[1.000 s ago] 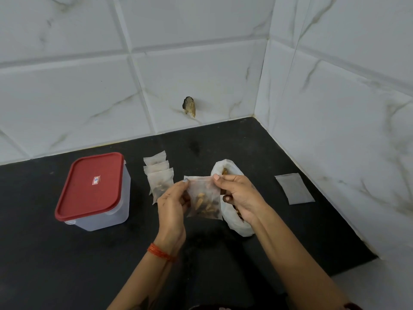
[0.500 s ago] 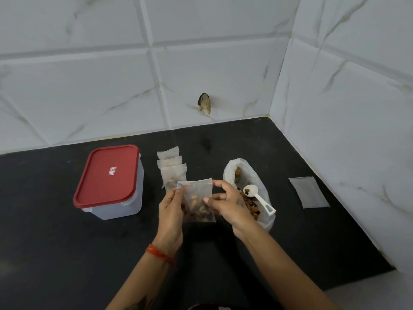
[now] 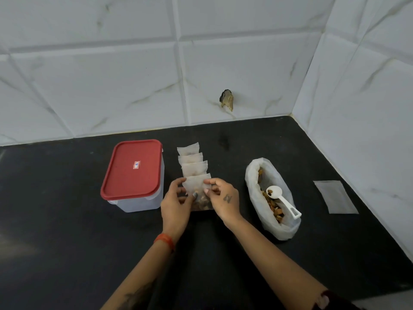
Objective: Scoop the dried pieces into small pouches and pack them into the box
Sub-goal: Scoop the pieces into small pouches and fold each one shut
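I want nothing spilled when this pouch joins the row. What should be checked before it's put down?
1. Both hands, left hand and right hand, hold the pouch: ok.
2. Pouch top closed: cannot tell.
3. Row of filled pouches tidy: ok.
4. Box open for packing: not ok, its lid is on.
5. Scoop parked in the bag: ok.

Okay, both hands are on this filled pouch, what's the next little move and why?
Probably set the filled pouch, pinched by the left hand and right hand, down at the near end of the pouch row. The box has its red lid on, so packing must wait.
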Motion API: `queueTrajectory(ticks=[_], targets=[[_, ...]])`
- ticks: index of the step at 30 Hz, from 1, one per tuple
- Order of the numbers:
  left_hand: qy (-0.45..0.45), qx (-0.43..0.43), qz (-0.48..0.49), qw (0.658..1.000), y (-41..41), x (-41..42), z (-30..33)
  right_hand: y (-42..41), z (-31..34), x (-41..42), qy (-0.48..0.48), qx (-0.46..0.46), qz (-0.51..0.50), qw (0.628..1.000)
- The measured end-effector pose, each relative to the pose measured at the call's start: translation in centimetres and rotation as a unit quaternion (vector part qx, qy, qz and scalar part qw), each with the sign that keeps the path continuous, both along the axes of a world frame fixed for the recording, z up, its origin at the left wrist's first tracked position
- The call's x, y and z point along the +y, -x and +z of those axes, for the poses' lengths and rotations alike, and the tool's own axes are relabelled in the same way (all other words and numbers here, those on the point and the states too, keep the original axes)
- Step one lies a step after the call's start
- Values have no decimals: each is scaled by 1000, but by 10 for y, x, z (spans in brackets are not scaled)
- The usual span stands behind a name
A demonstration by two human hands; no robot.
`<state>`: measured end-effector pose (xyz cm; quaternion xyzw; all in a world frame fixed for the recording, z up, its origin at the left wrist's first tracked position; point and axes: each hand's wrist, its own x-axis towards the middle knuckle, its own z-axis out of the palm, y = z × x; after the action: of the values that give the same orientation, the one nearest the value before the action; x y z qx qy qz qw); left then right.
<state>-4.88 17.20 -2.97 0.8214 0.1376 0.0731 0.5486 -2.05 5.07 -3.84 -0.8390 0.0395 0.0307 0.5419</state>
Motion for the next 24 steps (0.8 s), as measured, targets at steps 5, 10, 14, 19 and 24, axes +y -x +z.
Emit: queueTrajectory(ticks=[5,10,14,19,24], targets=[[-87,-1,-4,996,-26,4,-12,-22,-5,9,36,-16,1,999],[-141,-3,-34,989,-31,6,-28,-28,-16,11,122,-29,26,992],[-229,-70,-63,969,-19,2,-40,-16,-27,8,195,-140,36,970],[-340,-55,-148,927,-13,1,-57,-6,-45,7,277,-205,138,929],[-429,17,-197,882,-15,8,-59,-6,-44,3,327,-135,213,911]])
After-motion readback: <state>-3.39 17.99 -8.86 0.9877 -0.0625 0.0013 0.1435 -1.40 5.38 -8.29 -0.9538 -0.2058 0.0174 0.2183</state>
